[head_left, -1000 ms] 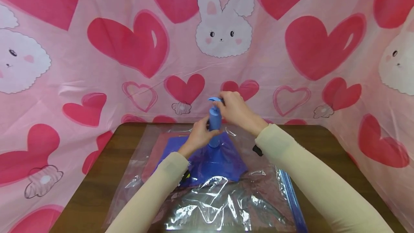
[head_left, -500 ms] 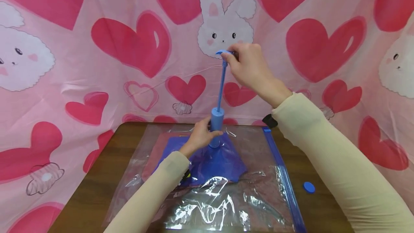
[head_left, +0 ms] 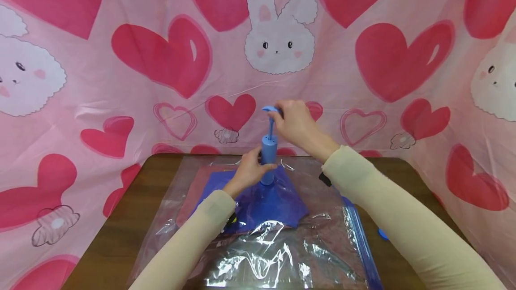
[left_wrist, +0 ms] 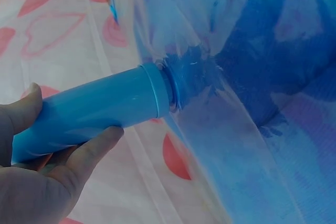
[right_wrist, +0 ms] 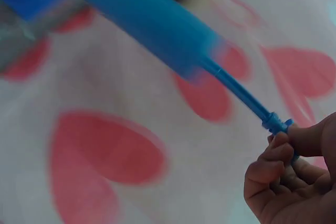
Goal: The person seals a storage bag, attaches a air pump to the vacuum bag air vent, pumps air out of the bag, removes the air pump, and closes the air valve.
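A blue hand pump (head_left: pixel 268 149) stands upright on a clear plastic bag (head_left: pixel 258 258) with blue and pink cloth (head_left: pixel 278 207) inside. My left hand (head_left: pixel 251 167) grips the pump's barrel; in the left wrist view the barrel (left_wrist: pixel 105 106) meets a round fitting on the bag, with my thumb and fingers (left_wrist: pixel 97 150) around it. Above, my right hand (head_left: pixel 296 124) holds the pump handle (head_left: pixel 271 108), fingers curled over it, and a short length of rod shows. The right wrist view has my right hand (right_wrist: pixel 294 177) at the end of the rod (right_wrist: pixel 241 93).
The bag lies over a dark wooden table (head_left: pixel 391 173), its blue zip edge (head_left: pixel 364 245) along the right side. A small blue disc (head_left: pixel 383 234) sits right of it, partly behind my right sleeve. A pink heart-patterned cloth (head_left: pixel 334 79) hangs behind and at both sides.
The right hand rose with the handle, baring a long rod, then came down again to just above the barrel. My left hand has stayed around the barrel.
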